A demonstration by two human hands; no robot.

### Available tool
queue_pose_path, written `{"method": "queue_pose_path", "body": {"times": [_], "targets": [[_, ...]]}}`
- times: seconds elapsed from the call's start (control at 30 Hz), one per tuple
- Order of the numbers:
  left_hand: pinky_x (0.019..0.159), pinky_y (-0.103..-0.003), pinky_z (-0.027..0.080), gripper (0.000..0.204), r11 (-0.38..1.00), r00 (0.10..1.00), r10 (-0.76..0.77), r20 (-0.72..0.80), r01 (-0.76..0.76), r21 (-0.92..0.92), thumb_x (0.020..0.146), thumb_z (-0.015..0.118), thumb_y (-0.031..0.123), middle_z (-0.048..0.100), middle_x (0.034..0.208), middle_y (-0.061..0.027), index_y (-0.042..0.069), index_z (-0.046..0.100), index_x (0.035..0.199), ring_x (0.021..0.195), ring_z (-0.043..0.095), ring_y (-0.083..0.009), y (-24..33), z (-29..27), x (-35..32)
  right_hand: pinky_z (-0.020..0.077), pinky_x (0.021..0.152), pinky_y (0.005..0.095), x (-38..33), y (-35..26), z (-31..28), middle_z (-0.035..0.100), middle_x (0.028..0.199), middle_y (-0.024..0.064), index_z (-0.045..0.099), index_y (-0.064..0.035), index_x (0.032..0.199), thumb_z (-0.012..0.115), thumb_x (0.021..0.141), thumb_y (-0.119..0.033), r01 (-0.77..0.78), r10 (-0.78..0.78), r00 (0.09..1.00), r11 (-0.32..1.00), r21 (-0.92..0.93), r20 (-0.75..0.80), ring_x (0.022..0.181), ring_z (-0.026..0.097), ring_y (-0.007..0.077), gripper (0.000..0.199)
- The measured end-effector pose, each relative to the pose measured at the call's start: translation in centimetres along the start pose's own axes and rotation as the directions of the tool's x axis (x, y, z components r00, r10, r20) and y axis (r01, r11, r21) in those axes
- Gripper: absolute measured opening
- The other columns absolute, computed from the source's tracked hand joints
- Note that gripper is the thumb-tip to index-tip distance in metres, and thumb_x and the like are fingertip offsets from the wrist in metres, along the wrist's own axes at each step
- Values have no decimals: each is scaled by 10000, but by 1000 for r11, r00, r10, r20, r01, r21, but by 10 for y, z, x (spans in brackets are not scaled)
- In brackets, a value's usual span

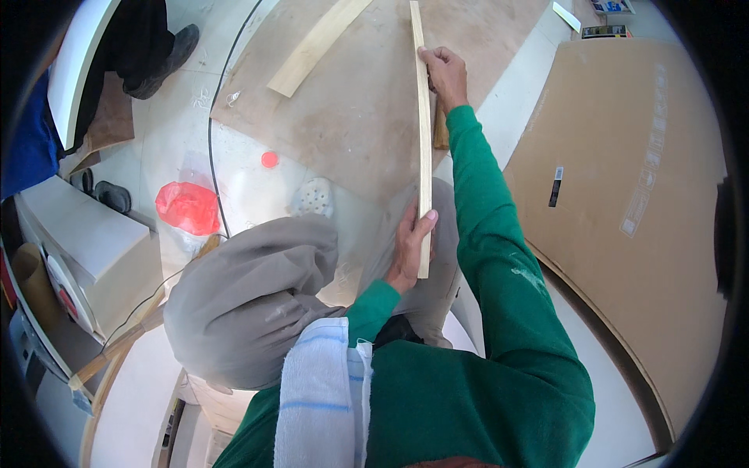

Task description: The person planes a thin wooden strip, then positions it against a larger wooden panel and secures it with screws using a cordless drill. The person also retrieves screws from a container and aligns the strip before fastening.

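A long, narrow strip of pale wood point(424, 156) stretches away from me above my lap and the floor. My left hand point(409, 246) is closed round its near end, with the thumb lying along the edge. Farther up, my right hand point(445, 74) grips the strip's right side, its fingers curled in. Whether those fingers hold anything else is hidden. Just below the right hand, a short brown piece of wood point(441, 129) shows between the strip and my green sleeve. Another pale board point(316, 51) lies on the brown sheet to the left.
A brown sheet point(343, 117) covers part of the floor. At right stands a large cardboard box point(624, 195). A black cable point(211, 140) runs past a red plastic bag point(189, 208) at left. Another person's shoe point(165, 62) shows at upper left.
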State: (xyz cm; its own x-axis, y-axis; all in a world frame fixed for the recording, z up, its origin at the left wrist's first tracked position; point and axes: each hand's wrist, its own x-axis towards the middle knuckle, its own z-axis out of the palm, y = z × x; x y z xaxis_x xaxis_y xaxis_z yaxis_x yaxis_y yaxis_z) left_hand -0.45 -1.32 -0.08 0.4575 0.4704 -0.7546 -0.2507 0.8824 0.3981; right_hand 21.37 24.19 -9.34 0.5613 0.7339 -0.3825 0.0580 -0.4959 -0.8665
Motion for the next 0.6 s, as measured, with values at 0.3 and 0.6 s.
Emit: {"method": "queue_pose_path", "body": {"times": [0.3,0.6], "targets": [[564,-261,458,818,999,998,-15,-56,17,38,1051,719,469,574,1011,11,73,448,1714,763,552,-86,1,3,-3,553,607,387,31,9,-2,715,720,70,736,-20,843,754,1009,-392,86,-85,996,985,-151,9,575,671,199,408],[567,-259,471,819,997,1000,-6,-21,7,83,1061,693,450,571,1007,2,84,416,1739,773,561,-99,5,2,-3,559,777,387,39,14,9,731,794,98,745,6,945,786,977,-413,150,-162,985,972,-183,-52,808,698,202,422]]}}
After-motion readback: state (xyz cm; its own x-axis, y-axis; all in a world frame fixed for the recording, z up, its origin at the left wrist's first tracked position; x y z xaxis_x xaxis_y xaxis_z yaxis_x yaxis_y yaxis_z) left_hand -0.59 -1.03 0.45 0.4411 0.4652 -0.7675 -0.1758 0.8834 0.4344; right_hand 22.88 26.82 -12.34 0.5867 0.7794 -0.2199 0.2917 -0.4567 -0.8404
